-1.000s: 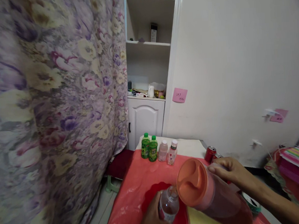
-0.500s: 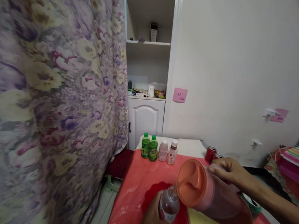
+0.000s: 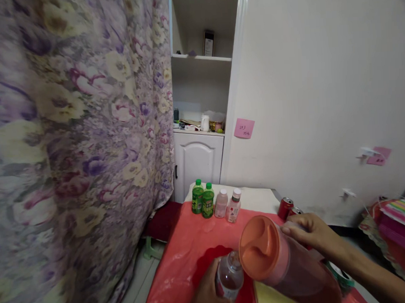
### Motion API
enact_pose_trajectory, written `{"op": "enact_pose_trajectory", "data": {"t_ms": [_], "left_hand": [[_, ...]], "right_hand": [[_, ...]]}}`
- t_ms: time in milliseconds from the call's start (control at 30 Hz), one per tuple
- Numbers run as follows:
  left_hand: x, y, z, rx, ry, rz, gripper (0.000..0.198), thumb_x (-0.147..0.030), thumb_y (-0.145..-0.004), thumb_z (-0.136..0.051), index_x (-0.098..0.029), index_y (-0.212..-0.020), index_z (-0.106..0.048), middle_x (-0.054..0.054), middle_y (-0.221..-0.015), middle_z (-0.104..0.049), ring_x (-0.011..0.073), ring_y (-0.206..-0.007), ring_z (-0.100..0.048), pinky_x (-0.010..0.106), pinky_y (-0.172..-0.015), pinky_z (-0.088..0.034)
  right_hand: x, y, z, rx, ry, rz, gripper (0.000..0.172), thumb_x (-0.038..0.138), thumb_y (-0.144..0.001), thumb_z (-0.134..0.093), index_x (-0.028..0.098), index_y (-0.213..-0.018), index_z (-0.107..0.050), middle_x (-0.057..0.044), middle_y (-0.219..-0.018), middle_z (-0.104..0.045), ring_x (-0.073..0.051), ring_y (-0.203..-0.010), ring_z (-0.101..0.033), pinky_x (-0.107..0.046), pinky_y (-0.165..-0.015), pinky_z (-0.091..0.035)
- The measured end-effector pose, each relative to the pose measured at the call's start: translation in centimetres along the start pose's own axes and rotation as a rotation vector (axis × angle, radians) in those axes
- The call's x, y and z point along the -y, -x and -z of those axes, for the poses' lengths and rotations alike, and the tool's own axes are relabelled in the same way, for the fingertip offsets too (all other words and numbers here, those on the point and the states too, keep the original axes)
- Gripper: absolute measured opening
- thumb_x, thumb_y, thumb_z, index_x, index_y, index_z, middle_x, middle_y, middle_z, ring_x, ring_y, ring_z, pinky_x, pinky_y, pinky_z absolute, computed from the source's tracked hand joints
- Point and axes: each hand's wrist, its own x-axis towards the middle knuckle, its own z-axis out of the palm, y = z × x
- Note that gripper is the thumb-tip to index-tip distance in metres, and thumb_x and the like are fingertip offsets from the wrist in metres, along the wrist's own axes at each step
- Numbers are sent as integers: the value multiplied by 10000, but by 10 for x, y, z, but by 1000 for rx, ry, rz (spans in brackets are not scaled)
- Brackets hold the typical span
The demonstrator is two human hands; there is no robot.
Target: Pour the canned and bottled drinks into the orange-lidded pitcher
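My right hand (image 3: pixel 305 230) is closed round the handle of a clear pitcher (image 3: pixel 304 273) with an orange lid (image 3: pixel 260 248). The pitcher is tipped to the left, and its lid's edge meets or nearly meets the mouth of a clear plastic bottle (image 3: pixel 230 274). My left hand (image 3: pixel 210 291) wraps round that bottle and keeps it roughly upright, open mouth up. Liquid shows inside both, reddish-brown in the pitcher. Whether a stream runs between them I cannot tell. A yellow board or book (image 3: pixel 278 299) lies below the pitcher.
Two green-capped bottles (image 3: pixel 207 203) and two white-capped bottles (image 3: pixel 233 206) stand in a row at the back of the red-covered table (image 3: pixel 181 256). Red cans (image 3: pixel 285 208) stand behind my right hand. A floral curtain (image 3: pixel 87 153) hangs to the left; a wall rises behind.
Almost nothing differs. The bottle in my left hand has turned or shifted very slightly; the pitcher keeps its tilt.
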Motion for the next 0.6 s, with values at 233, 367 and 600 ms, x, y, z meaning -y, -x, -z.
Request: {"op": "enact_pose_trajectory", "data": {"t_ms": [233,367,600], "left_hand": [[-1,0,0,9,40,-12,799,66,-501,-631,-239,-1239,-610,4,-1084,-732,257,-1037,-655,325,-840,-473],[0,0,2,-9,-13,31,789,39,-503,-642,-230,-1243,-603,14,-1066,-738,255,-966,-658,307,-764,-474],[-4,-1,3,9,56,-13,793,51,-523,-657,-245,-1255,-585,25,-1167,-735,280,-1074,-660,356,-887,-506]], "right_hand": [[-5,2,-6,-6,-29,-17,608,755,-773,-597,252,-589,-309,80,-577,-249,-101,-555,-205,-301,-540,-157],[-9,3,-10,-32,-60,-11,626,786,-750,-582,252,-578,-305,76,-578,-249,-105,-560,-211,-299,-542,-165],[-11,6,-19,-97,-181,-3,596,704,-786,-613,250,-575,-291,69,-595,-226,-110,-578,-187,-303,-552,-178]]}}
